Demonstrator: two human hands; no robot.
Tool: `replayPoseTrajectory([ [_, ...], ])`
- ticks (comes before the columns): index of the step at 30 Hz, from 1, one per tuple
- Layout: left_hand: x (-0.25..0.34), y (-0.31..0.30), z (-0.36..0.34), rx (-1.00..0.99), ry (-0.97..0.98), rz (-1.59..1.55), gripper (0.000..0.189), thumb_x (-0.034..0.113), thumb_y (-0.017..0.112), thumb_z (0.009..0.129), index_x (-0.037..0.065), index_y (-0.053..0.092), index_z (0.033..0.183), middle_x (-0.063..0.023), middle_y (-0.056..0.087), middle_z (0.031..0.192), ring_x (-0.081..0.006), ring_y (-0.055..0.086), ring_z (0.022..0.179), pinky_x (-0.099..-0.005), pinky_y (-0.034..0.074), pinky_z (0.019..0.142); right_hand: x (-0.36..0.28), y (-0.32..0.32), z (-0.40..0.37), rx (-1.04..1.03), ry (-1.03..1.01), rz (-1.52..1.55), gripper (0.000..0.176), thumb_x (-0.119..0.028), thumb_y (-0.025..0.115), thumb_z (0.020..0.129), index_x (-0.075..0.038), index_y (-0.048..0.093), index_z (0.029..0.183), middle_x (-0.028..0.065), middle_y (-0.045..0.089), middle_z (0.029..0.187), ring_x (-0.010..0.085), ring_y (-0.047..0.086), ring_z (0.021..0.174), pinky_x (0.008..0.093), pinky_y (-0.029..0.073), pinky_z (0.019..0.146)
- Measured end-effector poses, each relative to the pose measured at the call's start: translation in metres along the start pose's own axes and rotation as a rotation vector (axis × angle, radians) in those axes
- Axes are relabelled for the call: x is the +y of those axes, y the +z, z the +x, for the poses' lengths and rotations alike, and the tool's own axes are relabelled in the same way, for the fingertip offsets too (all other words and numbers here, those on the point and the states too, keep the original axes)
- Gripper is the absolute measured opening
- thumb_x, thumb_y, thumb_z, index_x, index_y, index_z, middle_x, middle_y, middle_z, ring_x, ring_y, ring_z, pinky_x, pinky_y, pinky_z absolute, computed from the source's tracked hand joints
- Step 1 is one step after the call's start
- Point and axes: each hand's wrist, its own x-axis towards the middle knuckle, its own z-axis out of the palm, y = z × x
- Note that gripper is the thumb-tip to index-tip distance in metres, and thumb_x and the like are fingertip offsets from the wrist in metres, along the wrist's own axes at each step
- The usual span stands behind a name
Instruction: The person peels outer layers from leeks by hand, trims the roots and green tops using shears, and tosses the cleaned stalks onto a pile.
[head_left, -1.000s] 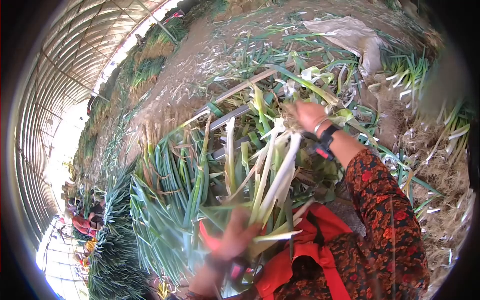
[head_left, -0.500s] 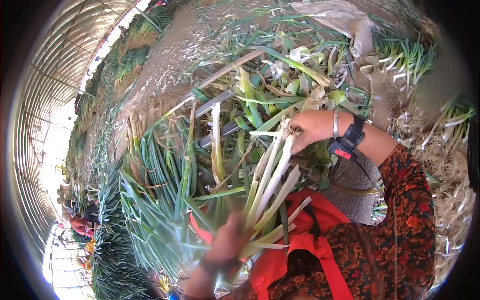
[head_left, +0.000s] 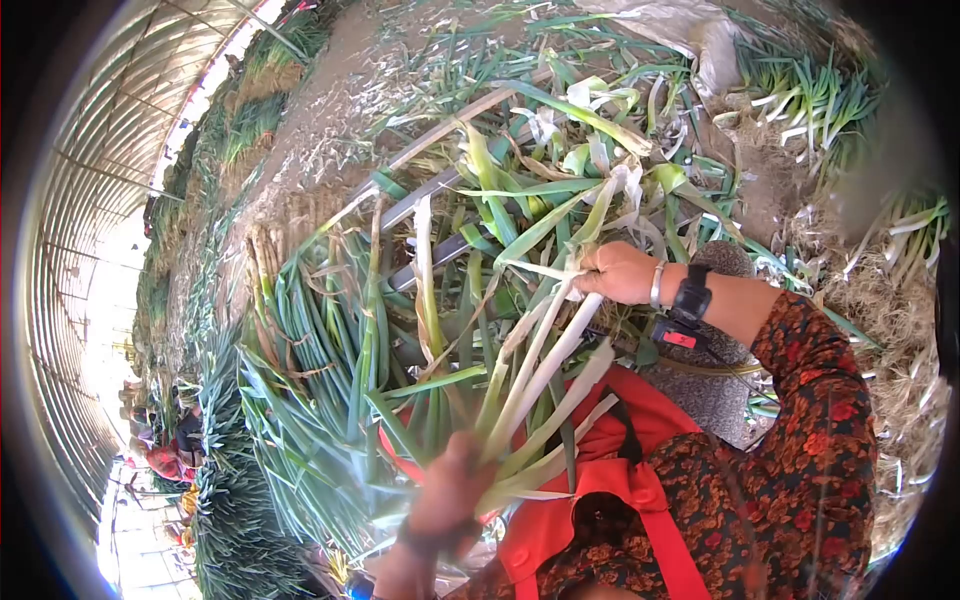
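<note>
My left hand (head_left: 450,490), blurred by motion, is wrapped round several long green onions (head_left: 555,360) low in the middle of the head view. Their white stalks point up and right, and green leaves spread to the left. At the stalks' upper ends my right hand (head_left: 617,273) is closed, pinching a pale strip of outer leaf at the tips. Its fingertips partly hide the ends. Left of my hands lies a pile of green onions (head_left: 335,320) with dry brownish ends.
Peeled leaves and trimmings (head_left: 530,190) are heaped beyond my hands, over metal bars (head_left: 425,200). Bunched green onions (head_left: 815,105) lie at the upper right near a pale sheet (head_left: 690,35). A person in red (head_left: 165,460) is far left, beside long rows of onions (head_left: 235,500).
My right hand has shifted slightly down, its fingers now drawn together at the stalk ends, where a root end showed before. My left hand stays on the stalks, with little shift.
</note>
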Motion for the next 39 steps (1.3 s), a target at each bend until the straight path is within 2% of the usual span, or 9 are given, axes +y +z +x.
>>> replayPoseTrajectory([
  [6, -0.002, -0.003, -0.013, 0.043, 0.042, 0.123, 0.034, 0.004, 0.073, 0.079, 0.007, 0.046, 0.099, -0.0082, 0.056, 0.077, -0.0209, 0.059, 0.067, -0.0315, 0.048, 0.061, 0.098, -0.060, 0.030, 0.468, 0.417, -0.269, 0.035, -0.035, 0.058, 0.086, -0.001, 0.064, 0.085, 0.0217, 0.065, 0.082, 0.0379, 0.064, 0.077, 0.0466, 0.050, 0.070],
  [9, -0.009, 0.006, -0.011, 0.044, 0.129, 0.122, 0.035, 0.002, 0.073, 0.078, 0.008, 0.046, 0.100, -0.0094, 0.056, 0.078, -0.0224, 0.060, 0.067, -0.0320, 0.049, 0.060, 0.068, -0.070, 0.029, 0.259, 0.077, -0.186, 0.049, -0.048, 0.061, 0.085, 0.001, 0.066, 0.087, 0.0196, 0.064, 0.077, 0.0324, 0.064, 0.072, 0.0428, 0.049, 0.068],
  [16, -0.020, 0.007, -0.005, 0.071, 0.304, 0.251, 0.038, 0.000, 0.074, 0.076, 0.008, 0.046, 0.100, -0.0094, 0.056, 0.081, -0.0228, 0.060, 0.069, -0.0316, 0.049, 0.060, -0.032, -0.056, 0.015, -0.628, 0.046, 0.039, 0.065, -0.062, 0.058, 0.085, 0.002, 0.068, 0.082, 0.0134, 0.060, 0.064, 0.0197, 0.058, 0.062, 0.0360, 0.045, 0.061],
  [19, -0.020, 0.007, -0.005, 0.076, 0.221, 0.180, 0.038, -0.001, 0.074, 0.076, 0.008, 0.046, 0.101, -0.0080, 0.055, 0.080, -0.0206, 0.059, 0.070, -0.0299, 0.049, 0.062, -0.029, -0.038, 0.012, -0.368, -0.052, 0.144, 0.058, -0.055, 0.058, 0.089, 0.002, 0.067, 0.081, 0.0134, 0.059, 0.063, 0.0204, 0.057, 0.059, 0.0355, 0.045, 0.058],
  [26, -0.016, 0.000, -0.010, 0.019, 0.003, -0.168, 0.037, -0.003, 0.070, 0.079, 0.009, 0.046, 0.105, -0.0026, 0.055, 0.091, -0.0112, 0.055, 0.081, -0.0264, 0.048, 0.070, 0.073, -0.053, 0.049, 0.490, 0.122, -0.827, 0.016, -0.016, 0.056, 0.084, -0.006, 0.067, 0.080, 0.0147, 0.066, 0.078, 0.0312, 0.067, 0.070, 0.0440, 0.053, 0.061],
  [31, -0.054, -0.002, -0.003, 0.026, -0.110, -0.352, 0.046, -0.002, 0.066, 0.083, 0.008, 0.041, 0.119, -0.0058, 0.060, 0.100, -0.0113, 0.058, 0.087, -0.0267, 0.048, 0.076, 0.084, -0.114, 0.042, 0.446, 0.487, -0.997, 0.022, -0.020, 0.061, 0.080, -0.005, 0.065, 0.095, 0.0159, 0.066, 0.097, 0.0312, 0.065, 0.087, 0.0419, 0.051, 0.073],
  [34, -0.048, -0.005, 0.024, -0.044, -0.132, -0.429, 0.057, 0.002, 0.066, 0.086, 0.008, 0.035, 0.133, -0.0100, 0.064, 0.103, -0.0131, 0.061, 0.090, -0.0278, 0.048, 0.080, 0.029, -0.095, 0.049, 0.535, 0.169, -0.903, 0.034, -0.023, 0.067, 0.074, -0.005, 0.063, 0.102, 0.0151, 0.063, 0.106, 0.0309, 0.060, 0.101, 0.0442, 0.047, 0.082],
  [35, -0.043, -0.005, 0.032, -0.054, -0.134, -0.459, 0.056, 0.002, 0.066, 0.085, 0.007, 0.036, 0.133, -0.0099, 0.063, 0.103, -0.0132, 0.061, 0.089, -0.0279, 0.049, 0.080, 0.000, -0.079, 0.045, 0.615, -0.296, -0.732, 0.041, -0.022, 0.072, 0.067, -0.006, 0.061, 0.104, 0.0123, 0.062, 0.098, 0.0320, 0.060, 0.096, 0.0443, 0.047, 0.080],
  [39, -0.004, -0.004, 0.054, -0.131, -0.146, -0.623, 0.054, 0.003, 0.068, 0.085, 0.007, 0.038, 0.130, -0.0088, 0.063, 0.104, -0.0129, 0.061, 0.090, -0.0283, 0.049, 0.080, -0.108, -0.002, 0.014, 0.170, -0.785, -0.482, 0.048, -0.024, 0.074, 0.064, -0.007, 0.059, 0.106, 0.0074, 0.057, 0.095, 0.0255, 0.057, 0.095, 0.0379, 0.040, 0.088],
])
